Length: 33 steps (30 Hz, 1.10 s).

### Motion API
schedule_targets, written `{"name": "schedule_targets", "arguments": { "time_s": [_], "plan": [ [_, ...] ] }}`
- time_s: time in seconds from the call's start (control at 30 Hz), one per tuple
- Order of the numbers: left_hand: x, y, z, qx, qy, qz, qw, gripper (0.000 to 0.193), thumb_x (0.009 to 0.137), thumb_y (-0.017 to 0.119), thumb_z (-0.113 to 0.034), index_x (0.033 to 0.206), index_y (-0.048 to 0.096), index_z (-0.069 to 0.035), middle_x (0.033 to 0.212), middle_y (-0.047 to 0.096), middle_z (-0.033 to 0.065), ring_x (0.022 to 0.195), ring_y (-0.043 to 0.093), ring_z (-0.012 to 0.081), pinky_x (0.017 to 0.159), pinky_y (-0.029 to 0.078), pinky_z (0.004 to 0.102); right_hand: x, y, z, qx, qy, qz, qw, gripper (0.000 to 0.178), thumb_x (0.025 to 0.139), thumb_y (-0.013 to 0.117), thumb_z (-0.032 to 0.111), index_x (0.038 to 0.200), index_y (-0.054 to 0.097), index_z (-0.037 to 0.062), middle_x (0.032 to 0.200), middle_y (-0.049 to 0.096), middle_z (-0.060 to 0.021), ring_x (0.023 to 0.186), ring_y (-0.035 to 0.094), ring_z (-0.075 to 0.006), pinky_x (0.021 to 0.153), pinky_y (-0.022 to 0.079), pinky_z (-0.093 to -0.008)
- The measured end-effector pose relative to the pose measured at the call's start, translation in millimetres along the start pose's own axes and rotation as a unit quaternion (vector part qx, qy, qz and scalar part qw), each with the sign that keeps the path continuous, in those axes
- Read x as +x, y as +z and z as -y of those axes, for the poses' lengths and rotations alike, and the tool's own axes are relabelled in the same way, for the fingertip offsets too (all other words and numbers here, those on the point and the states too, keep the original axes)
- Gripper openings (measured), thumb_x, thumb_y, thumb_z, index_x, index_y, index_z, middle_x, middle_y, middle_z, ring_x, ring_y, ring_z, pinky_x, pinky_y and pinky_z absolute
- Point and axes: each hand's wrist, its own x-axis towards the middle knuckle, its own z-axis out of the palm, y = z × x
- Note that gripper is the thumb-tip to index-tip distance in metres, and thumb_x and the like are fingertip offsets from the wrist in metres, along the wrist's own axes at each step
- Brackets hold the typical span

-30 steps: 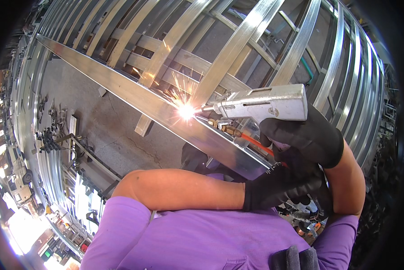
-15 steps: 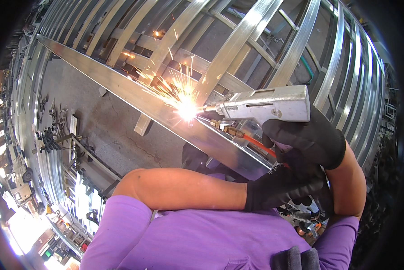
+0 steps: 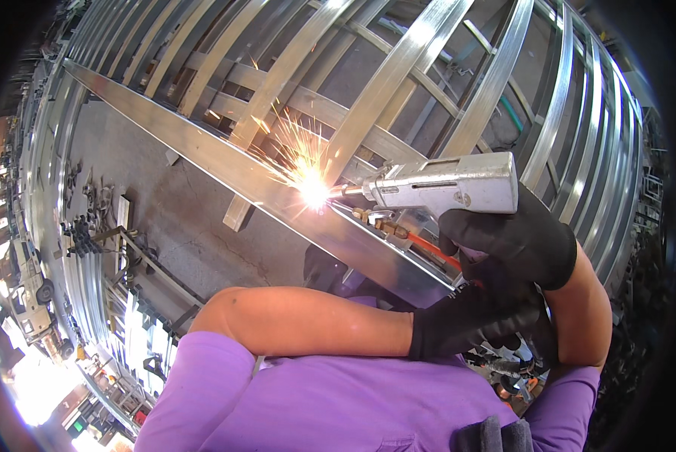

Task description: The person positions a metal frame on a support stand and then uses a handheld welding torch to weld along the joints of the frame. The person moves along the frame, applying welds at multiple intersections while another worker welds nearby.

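A silver pistol-shaped welding gun (image 3: 447, 183) is gripped in my right hand (image 3: 507, 241), which wears a black glove. Its copper-coloured nozzle meets a long rectangular metal tube (image 3: 225, 162), where a bright arc (image 3: 313, 192) glares and orange sparks fly up and left. The glare hides the joint itself. Below the gun runs an orange hose (image 3: 432, 248) with brass fittings. My left hand (image 3: 477, 320), also black-gloved, crosses over from the left and lies just under the right hand. Its fingers curl, but whatever they grip is hidden by the right hand and dark shapes.
Parallel metal bars (image 3: 376, 98) extend from the long tube toward the far side, with crosspieces beneath. A short tube end (image 3: 237, 213) juts out on the near side. Metal stock (image 3: 85, 294) and a vehicle (image 3: 30, 290) are at the left. Grey glove-like fingers (image 3: 496, 435) show at the bottom edge.
The welding gun and right hand have shifted slightly toward me. The arc sits a little lower along the tube, and the spark spray has narrowed. The left hand stays nearly in place.
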Motion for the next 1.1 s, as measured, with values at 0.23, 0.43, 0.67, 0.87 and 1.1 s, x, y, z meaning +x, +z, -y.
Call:
{"name": "schedule_targets", "arguments": {
  "time_s": [0.23, 0.43, 0.67, 0.87, 1.1],
  "plan": [
    [-1, 2, 0, 0.027, 0.011, -0.018, 0.999, 0.056, 0.105, 0.059, -0.058, 0.118, 0.071, -0.005, 0.089, 0.075, 0.0059, 0.082, 0.071, 0.0123, 0.074, 0.057, 0.0306, -2, -2, -12, -0.016, -0.043, -0.006, 0.999, 0.025, 0.096, 0.072, 0.014, 0.117, 0.069, 0.001, 0.104, 0.073, -0.0089, 0.089, 0.068, -0.0158, 0.079, 0.056, -0.0319],
    [-1, 3, 5, 0.041, 0.002, -0.005, 0.999, 0.061, 0.104, 0.056, -0.063, 0.12, 0.071, -0.006, 0.09, 0.076, 0.0053, 0.082, 0.071, 0.0124, 0.075, 0.057, 0.0309, -4, -7, -16, -0.109, -0.12, 0.042, 0.986, 0.015, 0.098, 0.066, 0.012, 0.11, 0.069, 0.0023, 0.102, 0.07, -0.0107, 0.087, 0.067, -0.0183, 0.078, 0.056, -0.0323],
    [-2, 7, 8, 0.035, -0.019, -0.001, 0.999, 0.064, 0.103, 0.055, -0.066, 0.121, 0.07, -0.006, 0.091, 0.075, 0.0063, 0.081, 0.071, 0.0133, 0.074, 0.057, 0.031, -4, -10, -19, -0.089, -0.138, 0.062, 0.984, 0.012, 0.098, 0.064, 0.012, 0.102, 0.07, 0.0027, 0.102, 0.07, -0.0095, 0.09, 0.066, -0.0219, 0.083, 0.054, -0.0356],
    [0, 14, 12, 0.048, -0.033, 0.012, 0.998, 0.064, 0.103, 0.056, -0.066, 0.119, 0.071, -0.006, 0.091, 0.077, 0.0074, 0.081, 0.073, 0.0142, 0.073, 0.058, 0.0303, -22, -10, -19, -0.008, -0.108, 0.02, 0.994, 0.018, 0.097, 0.066, 0.013, 0.11, 0.07, 0.0013, 0.103, 0.072, -0.0101, 0.093, 0.069, -0.0213, 0.087, 0.054, -0.0352],
    [-8, 30, 7, 0.061, -0.085, 0.055, 0.993, 0.048, 0.107, 0.063, -0.047, 0.131, 0.064, -0.006, 0.102, 0.076, 0.0059, 0.091, 0.073, 0.0145, 0.08, 0.059, 0.0311, -56, 6, -7, 0.07, -0.069, -0.038, 0.994, 0.043, 0.099, 0.066, 0.008, 0.141, 0.06, -0.0005, 0.111, 0.074, -0.0079, 0.099, 0.07, -0.0166, 0.087, 0.056, -0.0332]
  ]
}}
